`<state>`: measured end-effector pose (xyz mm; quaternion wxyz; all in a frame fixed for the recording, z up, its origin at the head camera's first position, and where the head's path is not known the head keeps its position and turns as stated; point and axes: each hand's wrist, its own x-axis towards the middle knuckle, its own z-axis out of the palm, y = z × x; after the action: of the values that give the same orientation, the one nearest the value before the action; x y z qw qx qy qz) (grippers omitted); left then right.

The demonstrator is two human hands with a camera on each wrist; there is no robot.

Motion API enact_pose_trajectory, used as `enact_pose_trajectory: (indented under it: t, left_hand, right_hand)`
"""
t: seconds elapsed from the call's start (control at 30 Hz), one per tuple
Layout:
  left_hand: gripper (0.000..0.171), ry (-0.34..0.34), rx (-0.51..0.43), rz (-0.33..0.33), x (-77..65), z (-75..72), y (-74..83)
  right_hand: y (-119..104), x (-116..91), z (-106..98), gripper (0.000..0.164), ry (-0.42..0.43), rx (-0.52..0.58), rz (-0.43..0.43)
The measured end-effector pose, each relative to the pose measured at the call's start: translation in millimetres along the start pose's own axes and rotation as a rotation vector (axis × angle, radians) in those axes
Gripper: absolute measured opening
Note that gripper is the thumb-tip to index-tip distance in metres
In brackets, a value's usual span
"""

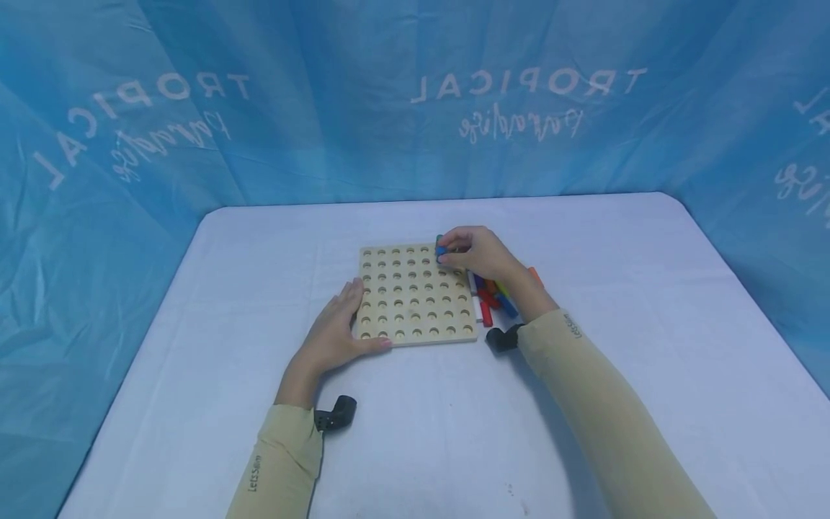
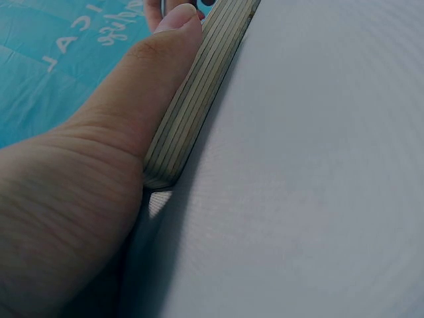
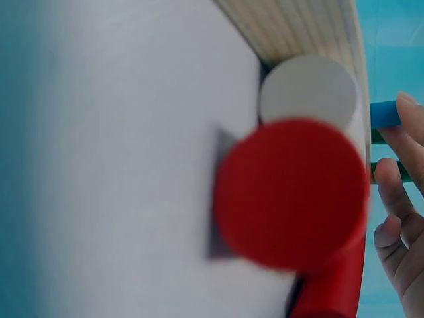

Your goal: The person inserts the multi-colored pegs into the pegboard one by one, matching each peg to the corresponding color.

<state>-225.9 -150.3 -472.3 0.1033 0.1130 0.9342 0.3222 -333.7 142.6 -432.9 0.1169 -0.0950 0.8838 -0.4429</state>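
A square wooden pegboard (image 1: 405,308) with rows of round holes lies on the table. My left hand (image 1: 333,328) rests at its near left corner, fingers along the left side. The left thumb (image 2: 142,79) lies straight against the near edge. At the board's far right part, my right hand (image 1: 481,254) pinches a blue peg (image 1: 441,251) between thumb and finger. In the right wrist view the blue peg (image 3: 385,114) shows above the board's edge, with green pegs (image 3: 377,137) close by. Whether the blue peg sits in a hole I cannot tell.
Loose pegs lie right of the board, partly under the right forearm: red (image 1: 486,313), blue (image 1: 506,306), white (image 1: 478,308) and orange (image 1: 534,274) among them. A white cloth covers the table (image 1: 415,425). Blue printed curtains (image 1: 363,108) hang behind and at both sides.
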Motion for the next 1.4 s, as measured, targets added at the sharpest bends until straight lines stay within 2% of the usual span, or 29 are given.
enact_pose_trajectory:
  t: [0.37,0.67,0.8,1.0,1.17,1.4]
  left_hand:
    - [0.129,-0.007,-0.007,-0.009,-0.3,-0.1,-2.0]
    - [0.128,-0.021,-0.014,-0.005,-0.1,0.5,1.5]
    - [0.13,-0.031,-0.014,-0.012,0.1,-0.4,2.6]
    - [0.13,-0.018,-0.008,-0.008,-1.6,-2.0,0.7]
    - [0.13,-0.019,-0.004,0.001,-0.6,-1.0,-0.7]
    - [0.13,-0.022,-0.008,0.008,0.6,1.0,0.0]
  right_hand:
    - [-2.2,-28.1,-25.7,0.032,0.069,-0.083,-0.005]
    - [19.0,-66.5,-48.8,0.031,0.076,-0.139,0.094]
    - [27.2,-77.5,-51.6,0.031,0.035,-0.154,0.096]
    - [34.3,-83.5,-49.3,0.031,-0.05,-0.166,0.08]
    - [39.0,-87.0,-48.6,0.031,-0.094,-0.175,0.077]
    - [42.3,-95.1,-48.4,0.036,-0.125,-0.251,0.077]
